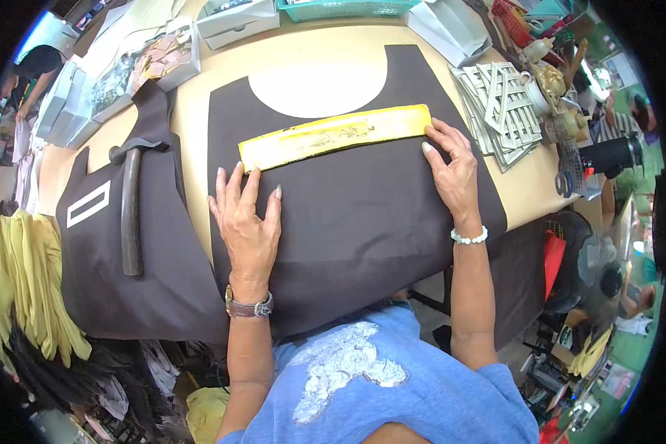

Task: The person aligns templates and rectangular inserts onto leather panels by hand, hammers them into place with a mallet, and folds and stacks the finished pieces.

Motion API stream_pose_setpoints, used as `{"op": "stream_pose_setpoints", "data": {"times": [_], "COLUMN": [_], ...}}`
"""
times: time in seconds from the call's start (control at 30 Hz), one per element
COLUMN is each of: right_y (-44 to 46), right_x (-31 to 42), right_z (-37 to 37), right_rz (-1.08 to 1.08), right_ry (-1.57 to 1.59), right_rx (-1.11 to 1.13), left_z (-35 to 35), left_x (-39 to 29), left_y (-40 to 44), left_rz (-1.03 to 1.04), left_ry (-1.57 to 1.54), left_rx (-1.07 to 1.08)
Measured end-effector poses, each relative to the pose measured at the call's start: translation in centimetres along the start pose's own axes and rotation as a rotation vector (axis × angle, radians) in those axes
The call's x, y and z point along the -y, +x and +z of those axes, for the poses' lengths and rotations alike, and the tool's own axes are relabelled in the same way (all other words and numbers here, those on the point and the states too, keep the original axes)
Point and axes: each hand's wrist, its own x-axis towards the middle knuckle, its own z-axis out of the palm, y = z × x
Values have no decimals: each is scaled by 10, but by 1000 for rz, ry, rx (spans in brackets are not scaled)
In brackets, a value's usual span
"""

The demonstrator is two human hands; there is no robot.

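Note:
A long, slightly curved yellow strip (333,135) with dark smudges on its middle lies across a dark garment piece (348,200) with a scooped neckline. My left hand (246,214) rests on the fabric with fingers spread, two fingertips touching the strip's left end. At the strip's right end, the thumb and fingers of my right hand (451,166) close around its corner. To the left, a dark-handled hammer (131,211) lies on a second dark garment piece (155,274), beside a white rectangular outline (88,204) on that fabric.
White boxes (238,24) and a teal basket (348,9) line the table's far edge. Slatted pale pieces (499,111) are stacked at right, near scissors (564,183). Yellow gloves (22,274) hang at left. Another person (37,70) is at far left.

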Motion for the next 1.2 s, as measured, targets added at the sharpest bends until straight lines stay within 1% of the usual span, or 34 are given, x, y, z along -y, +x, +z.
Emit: {"op": "stream_pose_setpoints", "data": {"times": [0.4, 0.5, 0.6, 0.63, 0.67, 0.8, 0.87, 0.9, 0.93, 1.03, 1.13, 1.2], "right_y": [0, -1, 1, 3, 5, 7, 3, 2, -1, -9, -12, -10], "right_x": [-6, -4, 8, 6, 9, 17, 28, 24, 22, 14, 11, 12], "right_z": [3, 4, 4, 5, 3, 1, 0, 2, 6, 17, 21, 20], "right_rz": [-34, -72, -191, -237, -225, -234, -239, -253, -251, -241, -252, -256], "right_ry": [-11, -67, -323, -372, -378, -456, -447, -506, -554, -660, -691, -658], "right_rx": [-28, -39, -68, -51, -10, 87, 111, 176, 171, 156, 100, 116], "left_z": [1, -2, 0, 3, 5, 12, 21, 20, 20, 27, 25, 23], "left_x": [-1, -9, -15, -15, -17, -35, -37, -40, -43, -43, -51, -54], "left_y": [0, 2, 4, 3, 5, 9, 9, 10, 11, 14, 20, 26], "left_rz": [4, 84, 140, 152, 144, 131, 127, 112, 100, 233, 178, 219], "left_ry": [14, 253, 429, 467, 491, 400, 547, 534, 520, 511, 538, 576], "left_rx": [4, -33, 71, 76, 92, 10, 11, 9, 7, -69, 73, 118]}}
